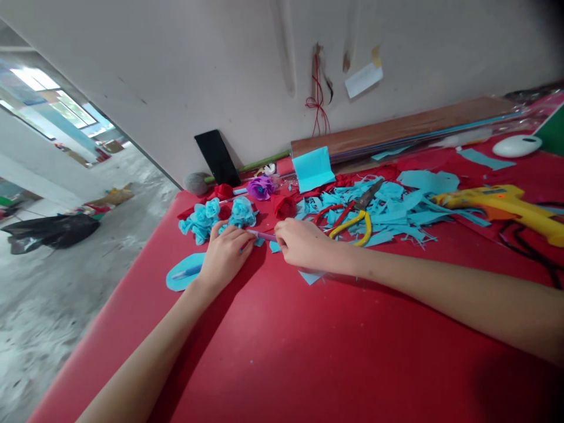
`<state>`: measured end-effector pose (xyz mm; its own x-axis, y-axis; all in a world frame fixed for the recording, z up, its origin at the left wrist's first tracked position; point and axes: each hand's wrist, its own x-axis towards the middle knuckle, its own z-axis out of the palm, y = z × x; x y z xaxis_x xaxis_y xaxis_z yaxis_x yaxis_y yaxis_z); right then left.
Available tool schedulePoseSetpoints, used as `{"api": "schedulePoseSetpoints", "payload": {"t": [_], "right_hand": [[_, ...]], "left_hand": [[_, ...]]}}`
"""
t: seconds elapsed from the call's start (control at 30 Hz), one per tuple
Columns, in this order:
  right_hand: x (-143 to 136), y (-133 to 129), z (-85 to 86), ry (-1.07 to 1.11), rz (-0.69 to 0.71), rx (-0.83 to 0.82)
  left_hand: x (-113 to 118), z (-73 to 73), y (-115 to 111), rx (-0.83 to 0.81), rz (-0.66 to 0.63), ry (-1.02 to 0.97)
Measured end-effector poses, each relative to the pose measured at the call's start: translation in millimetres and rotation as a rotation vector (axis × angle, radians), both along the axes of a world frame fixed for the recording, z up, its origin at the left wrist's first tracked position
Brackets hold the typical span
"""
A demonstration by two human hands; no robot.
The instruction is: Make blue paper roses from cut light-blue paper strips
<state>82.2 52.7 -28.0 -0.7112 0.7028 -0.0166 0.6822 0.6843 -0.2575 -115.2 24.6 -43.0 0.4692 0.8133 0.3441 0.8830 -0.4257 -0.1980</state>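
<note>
A thin purple pen-like stick (263,235) spans the gap between my two hands, low over the table. My right hand (302,242) is closed around its right end. My left hand (227,251) has its fingers bent together at the other end; a bit of blue shows between them, but what they grip is hidden. Blue crepe-paper flowers (240,211) lie just beyond my left fingers. Below that hand, a blue pen (187,272) rests on a rounded blue paper piece (176,283). Small blue paper scraps (312,276) lie beside my right hand.
Scissors (359,220) with red and yellow handles lie on cut blue paper strips (409,205). A yellow glue gun (506,205) is at right. Behind are a purple flower (261,187), a leaning black phone (217,157) and a white mouse (517,145). The red table (282,352) meets a wall.
</note>
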Motion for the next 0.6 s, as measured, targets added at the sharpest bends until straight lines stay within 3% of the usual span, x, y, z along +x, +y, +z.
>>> {"api": "schedulePoseSetpoints", "payload": {"t": [0.6], "right_hand": [[1.3,-1.9,3.1,0.012,-0.015,-0.019]], "left_hand": [[1.3,-1.8,-0.1,0.03,0.06,-0.083]]}}
